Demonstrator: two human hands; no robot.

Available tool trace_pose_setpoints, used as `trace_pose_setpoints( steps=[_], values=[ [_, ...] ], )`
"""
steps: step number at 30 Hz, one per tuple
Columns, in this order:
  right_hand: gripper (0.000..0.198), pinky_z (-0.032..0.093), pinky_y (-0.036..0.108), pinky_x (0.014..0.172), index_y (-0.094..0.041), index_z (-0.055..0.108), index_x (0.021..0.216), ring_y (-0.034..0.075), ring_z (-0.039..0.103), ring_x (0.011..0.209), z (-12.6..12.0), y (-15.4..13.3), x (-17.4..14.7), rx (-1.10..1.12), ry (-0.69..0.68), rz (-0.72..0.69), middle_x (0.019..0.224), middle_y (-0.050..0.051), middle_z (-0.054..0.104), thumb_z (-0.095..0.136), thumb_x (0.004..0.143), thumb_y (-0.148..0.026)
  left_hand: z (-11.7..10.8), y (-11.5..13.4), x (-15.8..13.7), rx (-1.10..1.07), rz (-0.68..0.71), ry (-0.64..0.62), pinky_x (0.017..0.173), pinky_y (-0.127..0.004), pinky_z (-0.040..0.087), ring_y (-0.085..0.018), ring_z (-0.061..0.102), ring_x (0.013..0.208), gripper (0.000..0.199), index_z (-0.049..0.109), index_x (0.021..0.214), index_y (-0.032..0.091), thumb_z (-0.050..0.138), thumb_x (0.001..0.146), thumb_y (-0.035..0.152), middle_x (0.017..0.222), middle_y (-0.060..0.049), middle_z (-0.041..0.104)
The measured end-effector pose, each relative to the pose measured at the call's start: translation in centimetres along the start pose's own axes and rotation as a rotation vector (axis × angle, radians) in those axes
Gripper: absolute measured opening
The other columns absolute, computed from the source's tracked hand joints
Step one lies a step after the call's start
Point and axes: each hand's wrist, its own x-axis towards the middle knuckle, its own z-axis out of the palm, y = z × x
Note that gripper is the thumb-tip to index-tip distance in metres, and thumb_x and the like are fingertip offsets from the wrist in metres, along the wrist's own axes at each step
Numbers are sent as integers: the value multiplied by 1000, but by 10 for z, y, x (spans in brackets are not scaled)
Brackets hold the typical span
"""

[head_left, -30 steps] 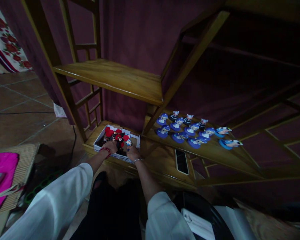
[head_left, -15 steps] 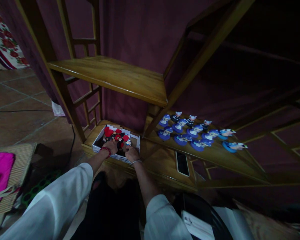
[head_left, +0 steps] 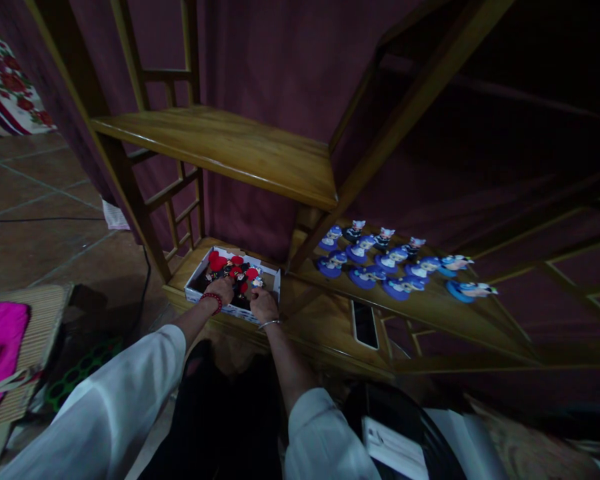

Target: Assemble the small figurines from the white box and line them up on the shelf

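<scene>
A shallow white cardboard box with a patterned front sits on the lower wooden shelf. Small red-and-black figurines lie jumbled inside it, some with large red parts. My left hand, with a red bead bracelet at its wrist, reaches in over the front wall; its fingers curl down among the figurines, and what they grip is hidden. Toward the box's right end, my right hand, wearing a silver bangle, is closed with its fingertips at a small white-and-blue figurine.
Several purple-based figurines stand in rows on the raised shelf to the right, with cat-like ones behind. A phone lies on the lower shelf. An upper shelf board overhangs the box. A black stool is at lower right.
Both hands stay in the box, with only slight shifts of the fingers. The view has moved very slightly.
</scene>
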Motion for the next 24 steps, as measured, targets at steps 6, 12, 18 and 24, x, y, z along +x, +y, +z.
trace_pose_setpoints(
  steps=[6,12,18,24],
  values=[
    [29,41,20,76,-24,58,101,14,58,94,-3,-2,-3,2,-17,23,104,2,63,43,77,-19,-6,3,-8,-15,-64,34,80,-27,43,-21,57,99,32,52,110,14,39,81,21,104,-15,61],
    [29,40,19,76,-23,59,100,14,57,94,-1,-2,-2,-4,1,7,104,3,63,42,78,-19,-9,6,-12,-22,-74,70,79,-27,43,-20,58,96,31,55,106,14,37,82,20,101,-15,62],
    [28,41,18,73,-24,61,96,13,59,90,-4,-3,-3,8,-31,-22,98,2,65,44,75,-16,-5,6,-12,-19,-56,129,77,-28,44,-21,59,94,31,56,104,14,36,81,19,95,-14,63],
    [27,41,19,72,-26,63,92,14,59,89,-5,-5,-5,3,-12,-47,96,1,65,43,76,-18,-3,5,-12,-23,13,168,78,-29,44,-22,59,92,30,60,98,19,36,82,26,92,-11,65]
  ],
)
